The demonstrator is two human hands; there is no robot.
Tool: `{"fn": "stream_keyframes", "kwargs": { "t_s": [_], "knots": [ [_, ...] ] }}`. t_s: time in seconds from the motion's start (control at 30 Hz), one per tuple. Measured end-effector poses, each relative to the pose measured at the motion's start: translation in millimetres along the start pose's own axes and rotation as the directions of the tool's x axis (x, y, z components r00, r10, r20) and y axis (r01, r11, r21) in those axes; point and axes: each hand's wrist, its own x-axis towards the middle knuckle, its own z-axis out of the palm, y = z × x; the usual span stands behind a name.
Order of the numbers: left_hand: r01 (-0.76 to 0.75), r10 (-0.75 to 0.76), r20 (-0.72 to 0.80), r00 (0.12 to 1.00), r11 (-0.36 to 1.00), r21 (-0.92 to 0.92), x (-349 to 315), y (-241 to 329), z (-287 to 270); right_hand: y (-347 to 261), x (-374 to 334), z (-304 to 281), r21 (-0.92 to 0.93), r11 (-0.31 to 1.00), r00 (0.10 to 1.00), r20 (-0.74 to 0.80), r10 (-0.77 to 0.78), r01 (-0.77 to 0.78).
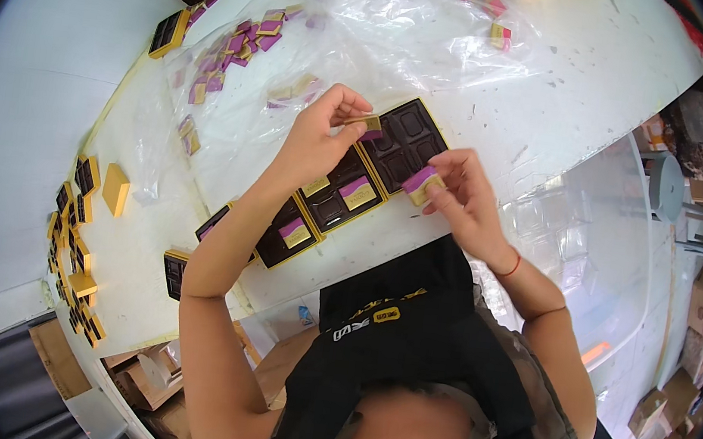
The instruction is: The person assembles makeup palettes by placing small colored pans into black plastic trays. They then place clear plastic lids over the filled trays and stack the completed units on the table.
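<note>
Holding one gold-and-purple packet point(422, 184) in right hand point(462, 199) | left hand point(320, 133) pinches another packet point(366, 123) over compartmented tray point(406, 143) at desk point(557, 87) near edge, poised above slots.

One fisheye view looks steeply down from the person's head, close above the white worktop point(556, 95). Straight edges bend toward its rim. Forearms enter from below.

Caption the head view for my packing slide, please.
Both hands, left hand and right hand, each hold a purple-and-gold packet above dark compartment trays on a white table.
</note>
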Motion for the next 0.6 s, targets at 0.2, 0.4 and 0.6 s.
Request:
{"fn": "stream_keyframes", "kwargs": {
  "t_s": [0.2,0.4,0.6],
  "knots": [
    [0.09,-0.12,0.121,0.985,0.97,0.228,-11,25,9,15,6,-24,-0.198,0.975,0.935,-0.317,-0.161,0.101],
    [0.016,-0.022,0.242,0.97,0.999,0.03,-21,21,25,8,8,-40,-0.249,0.965,0.916,-0.36,-0.176,0.088],
    [0.205,-0.169,0.2,0.965,0.963,-0.177,-34,31,24,22,12,-11,-0.589,0.805,0.866,-0.363,-0.343,0.072]
  ]
}}
